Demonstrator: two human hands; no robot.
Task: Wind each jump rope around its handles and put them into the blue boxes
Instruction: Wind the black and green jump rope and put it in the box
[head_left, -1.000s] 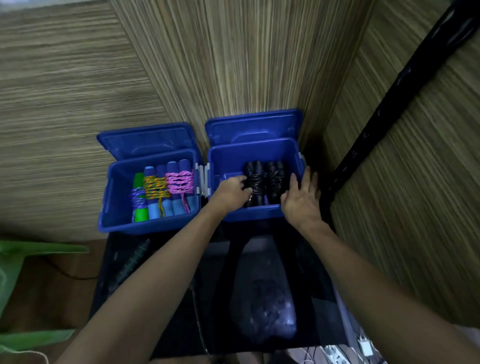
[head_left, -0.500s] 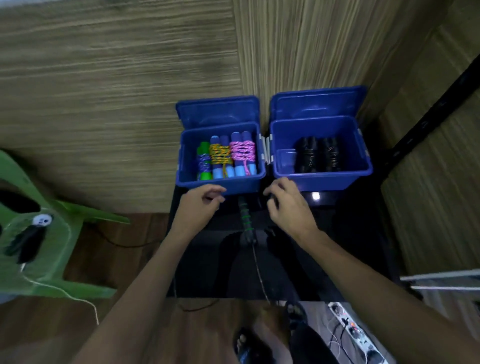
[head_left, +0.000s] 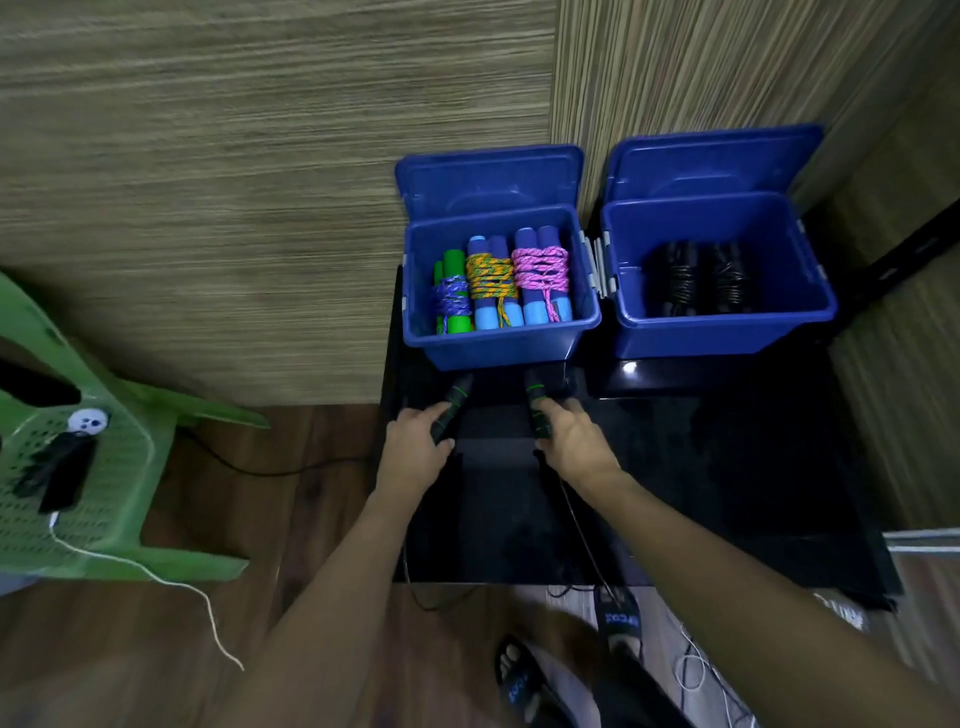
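The left hand (head_left: 415, 447) is clenched around one black jump-rope handle with green rings (head_left: 451, 409), just below centre frame. The right hand (head_left: 574, 441) is clenched around the matching second black handle with green rings (head_left: 536, 408). Both handles point up the frame toward the near wall of the left blue plastic box (head_left: 498, 345), their tips just short of it. A thin black cord (head_left: 576, 525) runs from the right-hand handle down the frame across the glossy black bench (head_left: 727, 493) and over its lower edge.

The left blue plastic box stands at centre frame with its hinged lid upright behind it. It contains three wound ropes lying side by side: a green-handled bundle wrapped in purple cord (head_left: 451, 299), a blue-handled bundle wrapped in yellow cord (head_left: 491, 283), and a blue-handled bundle wrapped in pink cord (head_left: 541, 275).

The right blue plastic box (head_left: 727, 338) stands just beside it, at centre right, lid also upright. It contains two black wound bundles (head_left: 698, 280) side by side.

A green plastic chair (head_left: 104, 467) stands on the wooden floor at the left edge of the frame.
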